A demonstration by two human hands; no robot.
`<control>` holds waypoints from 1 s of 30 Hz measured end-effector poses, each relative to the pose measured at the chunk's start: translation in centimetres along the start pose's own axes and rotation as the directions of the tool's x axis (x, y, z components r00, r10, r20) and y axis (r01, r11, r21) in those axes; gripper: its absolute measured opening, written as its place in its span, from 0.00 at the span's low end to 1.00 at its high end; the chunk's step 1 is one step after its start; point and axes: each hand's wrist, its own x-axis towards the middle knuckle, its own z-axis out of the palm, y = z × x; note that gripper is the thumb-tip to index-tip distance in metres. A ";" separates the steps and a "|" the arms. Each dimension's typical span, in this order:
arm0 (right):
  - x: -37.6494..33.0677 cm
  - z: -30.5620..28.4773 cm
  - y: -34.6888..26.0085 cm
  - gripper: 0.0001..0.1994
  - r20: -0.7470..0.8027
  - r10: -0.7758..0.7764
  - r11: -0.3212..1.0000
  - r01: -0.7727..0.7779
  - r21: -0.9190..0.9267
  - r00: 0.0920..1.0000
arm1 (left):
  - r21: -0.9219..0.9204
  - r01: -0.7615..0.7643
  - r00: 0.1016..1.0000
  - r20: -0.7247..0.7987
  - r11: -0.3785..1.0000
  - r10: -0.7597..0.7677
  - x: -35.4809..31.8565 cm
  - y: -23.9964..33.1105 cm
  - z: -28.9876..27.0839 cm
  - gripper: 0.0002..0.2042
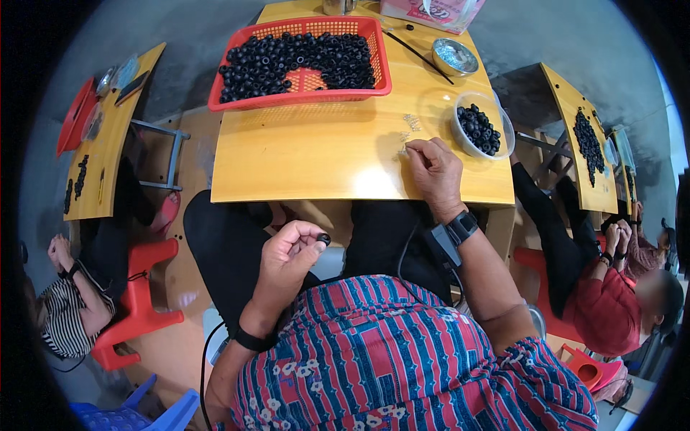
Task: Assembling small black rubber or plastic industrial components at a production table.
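Observation:
My left hand (289,257) is raised in front of my chest, below the table's front edge, pinching a small black ring (324,238) between thumb and fingertip. On the yellow wooden table (302,161), my right hand (435,172) rests with its fingers curled over a scatter of small pale metal pieces (410,133). A clear bowl (503,122) holding several black rings stands just right of that hand. At the far side a red plastic basket (302,97) is heaped with many black rings.
A small metal dish (454,56), a thin black stick (417,49) and a pink box (431,11) lie at the table's back right. Other people sit at similar yellow tables to the left (108,136) and right (578,136). Red stools (140,302) stand on the floor.

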 end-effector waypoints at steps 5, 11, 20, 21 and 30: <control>0.5 0.3 0.0 0.03 0.016 0.013 1.000 -0.012 -0.029 1.000 | -0.025 -0.016 0.999 0.029 1.000 0.017 0.0 -0.2 0.0 0.05; 1.0 0.2 -0.5 0.03 0.045 -0.071 0.992 0.075 -0.101 0.996 | -0.073 -0.022 1.000 -0.014 0.997 0.021 0.0 -0.5 0.1 0.06; 1.3 0.3 -0.4 0.03 -0.016 -0.154 0.978 0.150 -0.148 0.988 | -0.075 -0.026 1.000 -0.008 0.997 0.025 -0.1 -0.4 0.0 0.05; 1.5 0.3 -0.4 0.03 -0.025 -0.178 0.975 0.173 -0.142 0.984 | -0.073 -0.024 1.000 -0.012 0.997 0.023 -0.1 -0.3 0.1 0.05; 1.7 0.3 -1.1 0.02 -0.030 -0.171 0.974 0.165 -0.153 0.985 | -0.061 -0.011 1.000 -0.004 0.998 0.011 -0.2 -0.3 0.0 0.05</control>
